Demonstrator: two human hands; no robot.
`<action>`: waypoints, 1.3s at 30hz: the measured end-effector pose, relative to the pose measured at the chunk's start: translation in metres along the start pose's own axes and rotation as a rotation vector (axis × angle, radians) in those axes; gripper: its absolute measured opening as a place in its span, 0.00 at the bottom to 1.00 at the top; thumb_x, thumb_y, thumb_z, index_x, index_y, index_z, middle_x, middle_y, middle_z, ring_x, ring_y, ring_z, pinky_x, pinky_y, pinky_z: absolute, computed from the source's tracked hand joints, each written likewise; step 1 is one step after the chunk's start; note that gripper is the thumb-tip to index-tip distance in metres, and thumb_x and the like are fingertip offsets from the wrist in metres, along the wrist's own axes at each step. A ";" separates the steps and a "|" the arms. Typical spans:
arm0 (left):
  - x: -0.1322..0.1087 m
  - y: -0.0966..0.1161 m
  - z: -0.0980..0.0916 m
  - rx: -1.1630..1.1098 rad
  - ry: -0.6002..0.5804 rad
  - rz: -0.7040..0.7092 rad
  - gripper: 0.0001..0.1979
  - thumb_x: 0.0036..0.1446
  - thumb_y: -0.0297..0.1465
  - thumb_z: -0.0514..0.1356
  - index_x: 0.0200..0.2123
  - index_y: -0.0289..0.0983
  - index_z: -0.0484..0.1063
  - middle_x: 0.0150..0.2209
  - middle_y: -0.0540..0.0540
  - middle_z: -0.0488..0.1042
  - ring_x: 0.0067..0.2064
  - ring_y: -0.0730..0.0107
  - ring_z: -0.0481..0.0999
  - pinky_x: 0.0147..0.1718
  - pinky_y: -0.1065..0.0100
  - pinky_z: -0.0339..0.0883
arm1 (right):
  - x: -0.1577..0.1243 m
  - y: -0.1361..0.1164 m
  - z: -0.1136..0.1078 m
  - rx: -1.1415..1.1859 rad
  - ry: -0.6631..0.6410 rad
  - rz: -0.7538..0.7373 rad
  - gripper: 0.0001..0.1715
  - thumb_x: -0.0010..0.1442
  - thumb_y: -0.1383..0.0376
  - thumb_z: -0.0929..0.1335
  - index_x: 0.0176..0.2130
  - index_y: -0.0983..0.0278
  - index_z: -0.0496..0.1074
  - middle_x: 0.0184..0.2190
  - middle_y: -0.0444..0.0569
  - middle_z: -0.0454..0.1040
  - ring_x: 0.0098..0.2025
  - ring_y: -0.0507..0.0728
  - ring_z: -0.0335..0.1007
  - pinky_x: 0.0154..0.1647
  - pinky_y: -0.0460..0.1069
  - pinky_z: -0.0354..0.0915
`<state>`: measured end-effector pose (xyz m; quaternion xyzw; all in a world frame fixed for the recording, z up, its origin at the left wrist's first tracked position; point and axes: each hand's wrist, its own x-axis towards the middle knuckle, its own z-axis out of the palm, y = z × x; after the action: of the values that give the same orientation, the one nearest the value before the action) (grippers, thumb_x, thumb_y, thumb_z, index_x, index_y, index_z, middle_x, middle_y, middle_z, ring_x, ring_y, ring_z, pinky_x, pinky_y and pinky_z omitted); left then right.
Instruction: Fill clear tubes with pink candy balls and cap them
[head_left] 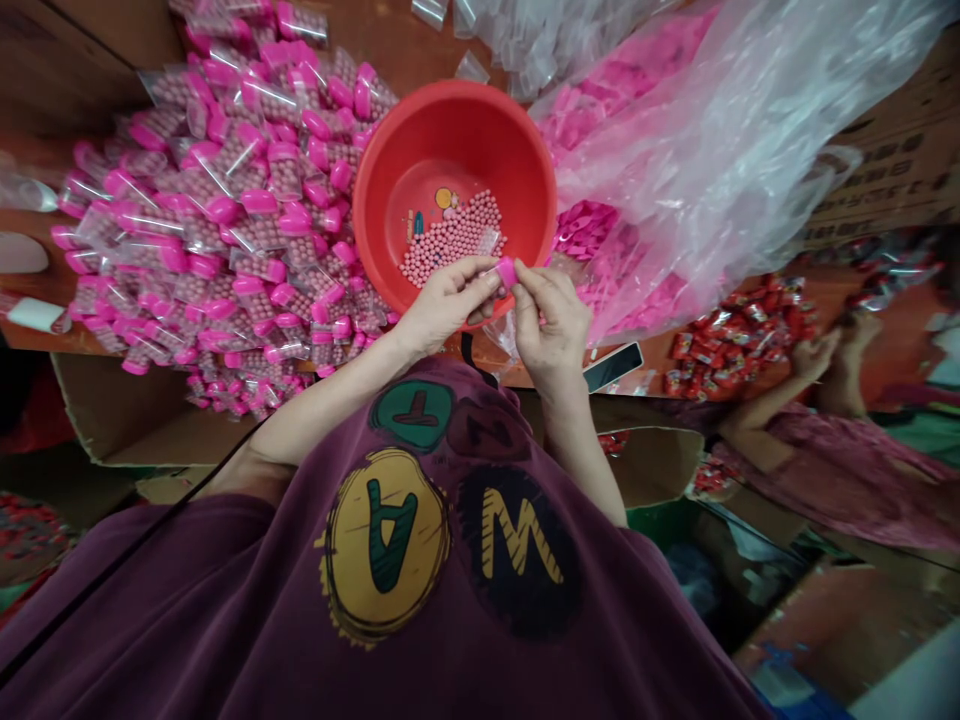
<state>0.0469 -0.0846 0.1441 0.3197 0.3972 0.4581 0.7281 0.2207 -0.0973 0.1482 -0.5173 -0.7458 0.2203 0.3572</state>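
Above the near rim of a red plastic bowl [450, 110], my two hands meet at a small bright pink cap [507, 272]. My left hand [442, 300] is closed, thumb and fingers pinching at the cap's left side. Whether a clear bottle sits under those fingers I cannot tell. My right hand [553, 318] is closed too, its thumb and forefinger on the cap's right side. Inside the bowl lie many pink beads [446, 245], with a clear plastic piece [489, 242] over them and a few small flat yellow and blue bits.
Left of the bowl spreads a big heap of bead-filled, pink-capped bottles [255, 200]. A clear bag [675, 170] of pink caps lies to the right, clear empty containers [525, 40] behind. A phone [613, 367] rests by the table edge. Another person's hands [817, 355] are beside red packets [739, 335].
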 end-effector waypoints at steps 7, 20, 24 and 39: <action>-0.007 -0.001 0.001 -0.002 0.060 0.033 0.09 0.68 0.37 0.67 0.46 0.39 0.79 0.32 0.51 0.74 0.28 0.78 0.71 0.31 0.70 0.70 | -0.004 -0.013 0.000 0.015 -0.060 -0.039 0.26 0.77 0.56 0.59 0.67 0.51 0.72 0.54 0.54 0.78 0.57 0.65 0.76 0.64 0.70 0.74; -0.004 0.011 -0.017 0.089 0.004 0.024 0.12 0.60 0.36 0.75 0.41 0.35 0.83 0.38 0.46 0.84 0.36 0.74 0.81 0.42 0.69 0.77 | -0.005 0.004 0.024 0.193 0.091 0.096 0.20 0.74 0.47 0.66 0.57 0.53 0.73 0.47 0.50 0.77 0.48 0.60 0.78 0.54 0.61 0.80; -0.004 0.008 -0.013 0.073 0.053 0.013 0.10 0.61 0.35 0.73 0.41 0.34 0.83 0.37 0.46 0.84 0.35 0.74 0.82 0.38 0.70 0.77 | -0.008 -0.013 0.022 -0.078 -0.019 -0.021 0.37 0.67 0.42 0.71 0.66 0.58 0.65 0.57 0.57 0.74 0.59 0.67 0.73 0.64 0.69 0.73; 0.001 -0.009 -0.010 0.135 0.150 -0.078 0.09 0.66 0.35 0.69 0.38 0.35 0.81 0.31 0.48 0.81 0.29 0.76 0.77 0.30 0.73 0.73 | 0.000 0.005 0.053 -0.288 -0.101 0.017 0.31 0.64 0.49 0.71 0.57 0.66 0.68 0.47 0.60 0.76 0.53 0.70 0.75 0.59 0.71 0.74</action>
<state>0.0421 -0.0858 0.1319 0.3171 0.4928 0.4243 0.6904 0.1831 -0.0935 0.1102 -0.5579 -0.7823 0.1397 0.2393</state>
